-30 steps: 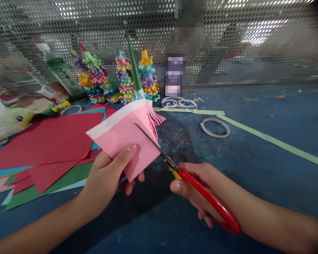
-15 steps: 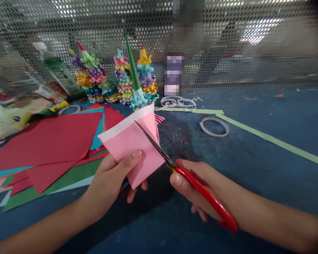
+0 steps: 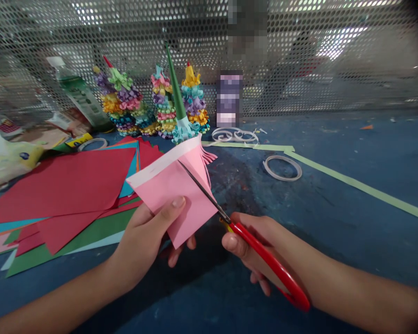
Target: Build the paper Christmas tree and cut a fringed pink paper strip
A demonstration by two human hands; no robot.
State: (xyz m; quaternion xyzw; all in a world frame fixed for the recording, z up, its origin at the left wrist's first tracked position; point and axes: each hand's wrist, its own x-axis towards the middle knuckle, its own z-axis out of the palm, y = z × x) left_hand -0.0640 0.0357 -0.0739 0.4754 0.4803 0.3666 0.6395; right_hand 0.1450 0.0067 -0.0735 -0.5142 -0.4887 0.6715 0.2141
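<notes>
Pink paper (image 3: 191, 215) with a white strip (image 3: 160, 162) along its upper edge is pinched in my left hand (image 3: 149, 236), thumb on top and fingers beneath. The paper's far right side is cut into thin fringes (image 3: 208, 157) that fan outward. My right hand (image 3: 261, 246) grips red-handled scissors (image 3: 264, 255). One dark blade lies across the face of the paper, its tip just below the white strip; the other blade is hidden behind the paper.
Stacked coloured sheets (image 3: 66, 185) lie at the left. Behind stand several curled-paper cones (image 3: 193, 93), a green-tipped one (image 3: 176, 88) and a bottle (image 3: 80, 97). A coiled white strip (image 3: 282, 168) and a pale green strip (image 3: 355, 183) lie right, before a perforated metal panel (image 3: 334, 83).
The paper shifts very slightly left and its fringes show more openly. The scissors' handle drops a little, while the blade stays across the paper.
</notes>
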